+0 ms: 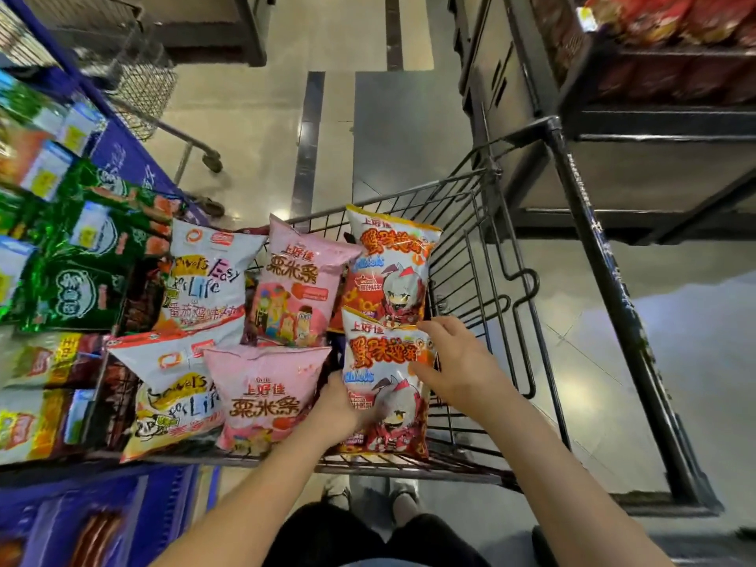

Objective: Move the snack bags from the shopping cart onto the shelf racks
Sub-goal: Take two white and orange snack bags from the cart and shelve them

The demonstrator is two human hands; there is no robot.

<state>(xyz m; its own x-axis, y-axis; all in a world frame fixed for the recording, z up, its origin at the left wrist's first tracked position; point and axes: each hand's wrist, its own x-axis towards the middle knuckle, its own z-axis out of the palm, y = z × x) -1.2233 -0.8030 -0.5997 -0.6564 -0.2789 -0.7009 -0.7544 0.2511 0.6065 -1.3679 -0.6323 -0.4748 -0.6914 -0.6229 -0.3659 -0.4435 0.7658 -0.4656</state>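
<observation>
A wire shopping cart (482,255) in front of me holds several snack bags. Two red-and-white bags stand on the right, a near one (380,362) and a far one (388,263). Two pink bags fill the middle, near (262,394) and far (298,284), and two white bags lie on the left, near (176,386) and far (208,276). My left hand (339,407) holds the near red-and-white bag at its left edge. My right hand (454,362) curls over that bag's right edge and top corner.
A blue shelf rack (122,157) on the left carries green and other snack packs. A dark metal rack (613,223) on the right has red bags on its upper shelf and bare lower shelves. Another cart (151,88) stands ahead on the left.
</observation>
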